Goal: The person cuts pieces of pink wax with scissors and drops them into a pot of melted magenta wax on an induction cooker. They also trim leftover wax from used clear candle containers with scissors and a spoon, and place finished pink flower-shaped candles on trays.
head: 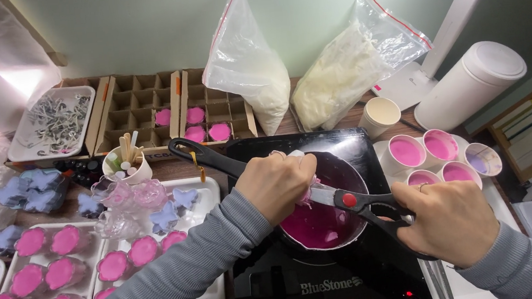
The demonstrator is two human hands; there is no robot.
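Your left hand [275,184] is curled into a pinch around 1 small pale pink piece [309,194], holding it directly over the pot [323,218], which sits on the black induction cooktop [278,283] and holds magenta liquid. Your right hand [450,220] is wrapped through the black handles of 1 pair of scissors [351,201], whose blades reach the piece at your left fingertips; whether the blades have closed on it is hidden by your hand. The pot's 1 long black handle [206,158] runs up and left past your left wrist. To the right of the pot stand 5 white cups [442,147] with pink filling, close together, and 1 empty paper cup [380,116] behind them. Against the wall lean 2 clear bags [253,73] of white flakes. 2 cardboard grid boxes [140,109] lie behind the cooktop, with 4 pink fillings showing in their cells. At left, 2 white trays [205,187] carry many pink flower-shaped moulds, too crowded and cropped to count, and 1 tray [52,123] of metal wick tabs sits at the back left.
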